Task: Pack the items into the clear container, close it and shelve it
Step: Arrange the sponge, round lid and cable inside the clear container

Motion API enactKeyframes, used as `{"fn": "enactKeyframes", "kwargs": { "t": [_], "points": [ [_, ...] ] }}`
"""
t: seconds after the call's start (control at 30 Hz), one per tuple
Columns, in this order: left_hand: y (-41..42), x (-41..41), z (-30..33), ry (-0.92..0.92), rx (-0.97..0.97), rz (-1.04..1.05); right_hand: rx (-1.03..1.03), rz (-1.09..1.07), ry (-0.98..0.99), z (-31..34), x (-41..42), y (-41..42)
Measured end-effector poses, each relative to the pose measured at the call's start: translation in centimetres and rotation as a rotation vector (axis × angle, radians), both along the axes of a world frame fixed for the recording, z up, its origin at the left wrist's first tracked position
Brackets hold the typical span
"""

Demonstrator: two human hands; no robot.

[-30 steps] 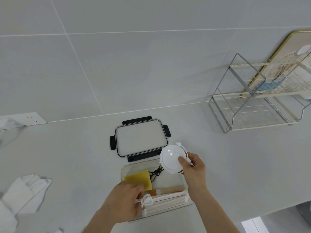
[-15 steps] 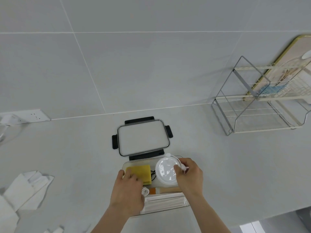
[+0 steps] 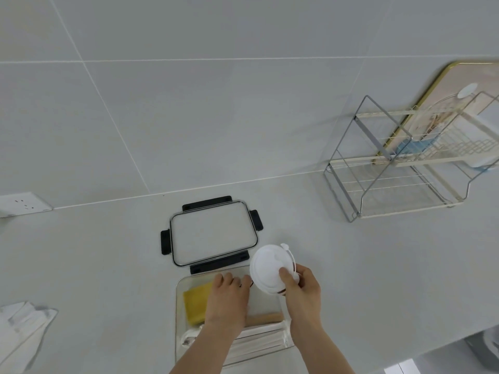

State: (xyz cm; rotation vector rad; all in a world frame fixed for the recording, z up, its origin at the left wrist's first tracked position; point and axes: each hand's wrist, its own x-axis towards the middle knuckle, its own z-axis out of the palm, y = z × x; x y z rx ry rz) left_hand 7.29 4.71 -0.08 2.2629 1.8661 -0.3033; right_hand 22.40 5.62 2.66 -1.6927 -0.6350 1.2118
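The clear container (image 3: 178, 314) sits open on the counter in front of me. Inside lie a yellow sponge (image 3: 195, 306), a wooden-handled tool (image 3: 266, 317) and white paper-wrapped sticks (image 3: 259, 344). My left hand (image 3: 228, 300) reaches into the container over the sponge, fingers curled near its far edge; what they touch is hidden. My right hand (image 3: 302, 292) holds a round white lidded cup (image 3: 268, 268) above the container's far right corner. The container's lid (image 3: 213, 233), clear with black clips, lies flat just behind the container.
A two-tier wire shelf rack (image 3: 391, 182) stands at the back right against the tiled wall, with a framed board (image 3: 437, 103) behind it. White cloths (image 3: 21, 336) lie at the left. A wall socket (image 3: 21, 203) is at the far left. The counter's front edge runs at lower right.
My right hand has lifted the white cup up and to the right, out of the container. My left hand has moved forward over the sponge toward the container's far side.
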Motion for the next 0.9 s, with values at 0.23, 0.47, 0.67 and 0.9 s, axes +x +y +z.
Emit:
{"fn": "enactKeyframes", "kwargs": {
  "t": [0.23,0.47,0.67,0.9],
  "points": [
    [-0.3,0.1,-0.2,-0.281,0.106,0.095,-0.006,-0.010,0.000,-0.1,-0.1,-0.1],
    [-1.1,-3.2,3.8,-0.816,0.301,0.321,-0.005,-0.034,0.112,0.4,-0.1,-0.1],
    [-4.3,-7.3,4.4,-0.541,0.082,-0.041,0.005,0.045,-0.050,0.5,-0.9,-0.2],
    [-6.2,-9.1,2.9,-0.317,-0.067,-0.170,0.008,0.065,-0.178,0.5,-1.4,-0.4]
  ]
}}
